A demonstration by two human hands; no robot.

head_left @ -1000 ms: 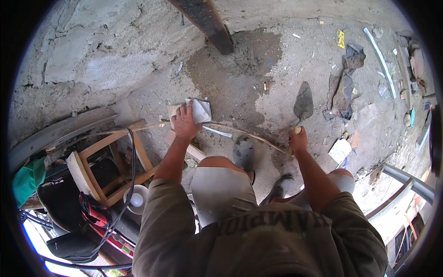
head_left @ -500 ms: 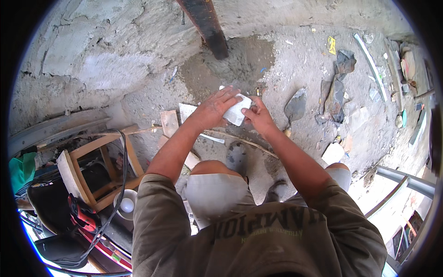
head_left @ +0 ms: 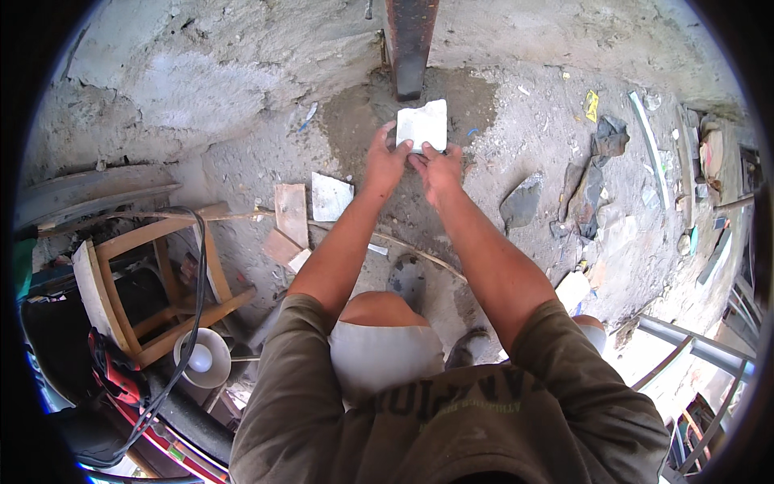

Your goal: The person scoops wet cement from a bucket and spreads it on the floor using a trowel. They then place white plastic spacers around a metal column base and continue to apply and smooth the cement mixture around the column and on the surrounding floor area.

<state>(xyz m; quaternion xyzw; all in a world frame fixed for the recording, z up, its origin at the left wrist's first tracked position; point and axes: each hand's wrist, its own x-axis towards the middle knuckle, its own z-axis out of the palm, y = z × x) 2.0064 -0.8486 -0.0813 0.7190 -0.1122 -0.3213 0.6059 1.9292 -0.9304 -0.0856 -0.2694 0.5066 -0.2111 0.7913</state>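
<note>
Holding white tile piece with both hands: gripped at near left corner by left hand, at near right corner by right hand, with thumbs on its upper face. Keeping it roughly square-on, just short of the foot of a rusty metal post, over dark damp patch. Can't tell if touching ground. Also showing, left of left forearm: white offcut beside tan tile. Right of right forearm: trowel blade, lying on dirt floor.
</note>
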